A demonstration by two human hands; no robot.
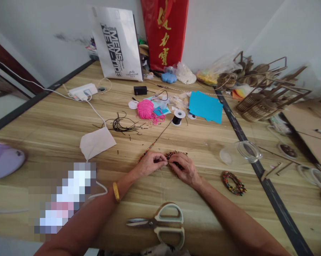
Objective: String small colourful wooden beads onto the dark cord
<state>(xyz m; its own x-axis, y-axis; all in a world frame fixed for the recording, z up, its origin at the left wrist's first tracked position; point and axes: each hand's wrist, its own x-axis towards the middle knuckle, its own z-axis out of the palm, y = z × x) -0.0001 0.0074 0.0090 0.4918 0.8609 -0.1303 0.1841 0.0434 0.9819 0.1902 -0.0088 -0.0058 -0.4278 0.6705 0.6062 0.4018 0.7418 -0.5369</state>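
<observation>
My left hand (151, 163) and my right hand (184, 168) meet at the middle of the wooden table (56, 131), fingertips pinched together. Between them runs a thin cord strung with small coloured beads (149, 148), which leads away toward a black thread spool (178, 117). A small heap of loose beads (176, 154) lies under and just beyond my right hand. My left wrist wears a yellow bangle (116, 192). What the right fingertips pinch is too small to make out.
Scissors (160, 224) lie near the front edge. A finished bead bracelet (233, 183) and a tipped clear jar (240, 152) lie right. Pink yarn (146, 109), black cord scraps (123, 125), blue paper (205, 106), a white cloth (96, 142), bags and wooden racks (267, 92) are further back.
</observation>
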